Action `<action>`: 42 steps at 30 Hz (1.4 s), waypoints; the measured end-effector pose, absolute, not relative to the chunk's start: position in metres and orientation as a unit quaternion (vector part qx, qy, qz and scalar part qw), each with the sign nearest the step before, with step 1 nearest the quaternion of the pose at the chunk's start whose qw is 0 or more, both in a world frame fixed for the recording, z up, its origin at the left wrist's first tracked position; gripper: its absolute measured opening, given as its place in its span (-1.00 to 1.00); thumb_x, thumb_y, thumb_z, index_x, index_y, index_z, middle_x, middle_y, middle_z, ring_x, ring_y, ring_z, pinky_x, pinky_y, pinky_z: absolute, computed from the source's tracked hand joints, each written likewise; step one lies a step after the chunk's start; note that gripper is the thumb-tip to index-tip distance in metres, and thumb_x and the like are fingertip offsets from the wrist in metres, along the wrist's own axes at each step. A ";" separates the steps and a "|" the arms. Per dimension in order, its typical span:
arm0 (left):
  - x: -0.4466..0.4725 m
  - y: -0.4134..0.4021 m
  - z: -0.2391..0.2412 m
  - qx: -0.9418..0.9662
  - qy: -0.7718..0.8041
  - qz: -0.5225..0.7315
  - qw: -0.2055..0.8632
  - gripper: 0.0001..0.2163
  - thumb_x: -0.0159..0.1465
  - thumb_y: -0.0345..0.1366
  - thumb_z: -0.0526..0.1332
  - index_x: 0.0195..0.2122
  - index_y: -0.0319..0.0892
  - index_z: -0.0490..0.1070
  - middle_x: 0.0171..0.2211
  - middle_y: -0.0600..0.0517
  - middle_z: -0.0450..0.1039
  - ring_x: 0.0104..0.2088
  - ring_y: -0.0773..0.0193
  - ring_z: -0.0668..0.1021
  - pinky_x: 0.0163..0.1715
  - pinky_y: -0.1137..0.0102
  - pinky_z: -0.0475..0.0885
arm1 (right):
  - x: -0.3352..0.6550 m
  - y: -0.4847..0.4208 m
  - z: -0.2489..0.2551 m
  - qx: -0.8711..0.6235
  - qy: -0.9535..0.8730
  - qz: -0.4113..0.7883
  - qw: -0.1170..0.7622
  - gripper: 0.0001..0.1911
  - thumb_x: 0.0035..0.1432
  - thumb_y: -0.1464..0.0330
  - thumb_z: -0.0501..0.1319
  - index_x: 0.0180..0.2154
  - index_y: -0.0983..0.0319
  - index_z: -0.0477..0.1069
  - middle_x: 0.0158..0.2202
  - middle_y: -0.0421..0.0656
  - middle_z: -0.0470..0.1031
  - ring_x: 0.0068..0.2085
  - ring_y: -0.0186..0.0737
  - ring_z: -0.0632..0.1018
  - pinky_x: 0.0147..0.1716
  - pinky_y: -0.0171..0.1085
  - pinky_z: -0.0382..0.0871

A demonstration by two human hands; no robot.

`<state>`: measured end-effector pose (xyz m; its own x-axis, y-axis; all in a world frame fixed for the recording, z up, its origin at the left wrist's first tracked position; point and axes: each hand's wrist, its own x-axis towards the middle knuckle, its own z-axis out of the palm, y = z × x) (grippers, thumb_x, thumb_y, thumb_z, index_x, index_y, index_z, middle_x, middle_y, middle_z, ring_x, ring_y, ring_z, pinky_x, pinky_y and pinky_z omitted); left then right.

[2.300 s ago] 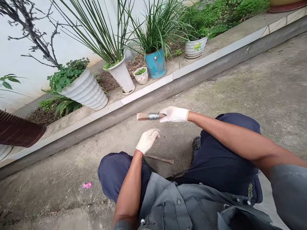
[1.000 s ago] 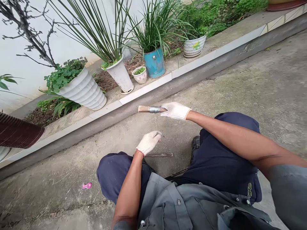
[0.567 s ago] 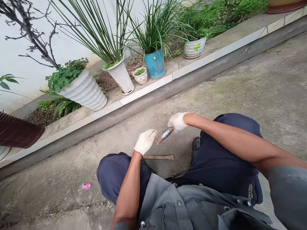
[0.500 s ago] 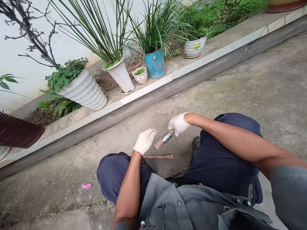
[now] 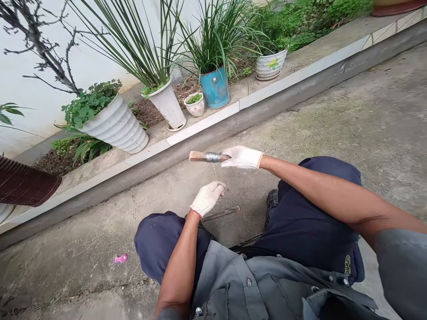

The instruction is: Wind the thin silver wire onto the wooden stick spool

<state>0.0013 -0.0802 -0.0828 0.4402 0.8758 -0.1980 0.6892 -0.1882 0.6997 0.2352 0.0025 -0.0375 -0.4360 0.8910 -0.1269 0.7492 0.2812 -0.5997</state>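
Note:
My right hand (image 5: 242, 158), in a white work glove, is closed round one end of a short wooden stick (image 5: 196, 156). Silver wire (image 5: 211, 157) is wound in a thick coil about the stick's middle. A thin strand hangs from the coil down to my left hand (image 5: 207, 198), also gloved, whose fingers are pinched on it. Below the left hand, a second wooden strip (image 5: 232, 210) lies on the concrete between my feet, tilted, with something thin wound or lying across it.
A low tiled kerb (image 5: 200, 126) crosses ahead, bearing a ribbed white pot (image 5: 116, 126), a tall white pot (image 5: 168, 106), a small pot (image 5: 195, 106) and a blue bucket (image 5: 215, 89) of plants. A pink object (image 5: 120, 258) lies on the ground at left.
My right hand has raised the wire-wound stick away from my body and turned it nearly level. The strand to my left hand is longer. The strip on the ground has turned slightly.

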 end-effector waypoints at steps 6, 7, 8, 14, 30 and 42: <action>0.001 -0.081 -0.082 0.772 0.514 0.078 0.366 -0.63 0.45 -0.13 0.00 -0.38 -0.14 0.48 -0.38 0.08 0.55 -0.34 0.25 0.52 -0.28 0.42 0.32 | 0.234 0.005 -0.041 -0.564 -0.814 0.137 -0.007 -0.72 0.29 0.26 0.16 -0.07 0.21 0.56 -0.12 0.04 0.62 -0.17 -0.04 0.59 -0.22 -0.22 0.27; 0.000 -0.081 -0.083 0.773 0.516 0.076 0.361 -0.63 0.46 -0.13 0.00 -0.37 -0.15 0.49 -0.39 0.08 0.54 -0.36 0.26 0.52 -0.30 0.42 0.31 | 0.233 0.003 -0.040 -0.561 -0.818 0.123 -0.038 -0.73 0.27 0.33 0.18 -0.07 0.23 0.57 -0.10 0.09 0.62 -0.13 0.00 0.60 -0.17 -0.19 0.29; -0.001 -0.081 -0.083 0.773 0.519 0.076 0.356 -0.63 0.47 -0.14 0.00 -0.34 -0.14 0.50 -0.40 0.09 0.54 -0.37 0.26 0.51 -0.32 0.42 0.30 | 0.232 0.002 -0.040 -0.557 -0.819 0.119 -0.067 -0.74 0.23 0.38 0.20 -0.08 0.25 0.59 -0.09 0.13 0.62 -0.10 0.03 0.61 -0.12 -0.15 0.31; -0.006 -0.076 -0.085 0.813 0.513 0.054 0.271 -0.64 0.50 -0.16 -0.01 -0.24 -0.10 0.56 -0.29 0.02 0.58 -0.28 0.21 0.55 -0.25 0.41 0.31 | 0.239 -0.006 -0.049 -0.475 -0.826 0.216 -0.213 -0.82 -0.07 0.48 0.37 -0.32 0.27 0.61 -0.35 -0.02 0.58 -0.22 -0.04 0.58 -0.10 -0.10 0.31; -0.016 -0.079 -0.074 0.808 0.466 0.096 0.347 -0.63 0.48 -0.13 0.02 -0.08 -0.12 0.62 -0.11 0.03 0.64 -0.12 0.19 0.60 -0.06 0.43 0.41 | 0.257 0.001 -0.041 -0.293 -0.836 0.438 -0.155 -0.76 -0.02 0.22 0.31 -0.34 0.24 0.47 -0.50 -0.34 0.37 -0.45 -0.40 0.31 -0.41 -0.35 0.04; -0.009 -0.080 -0.072 0.731 0.528 0.156 0.403 -0.68 0.44 -0.17 0.05 -0.24 -0.14 0.58 -0.15 0.05 0.65 -0.11 0.22 0.60 -0.04 0.42 0.41 | 0.231 0.018 -0.030 -0.430 -0.825 0.362 0.061 -0.64 0.12 0.09 0.28 -0.19 0.21 0.50 -0.39 -0.24 0.48 -0.37 -0.31 0.41 -0.38 -0.34 0.13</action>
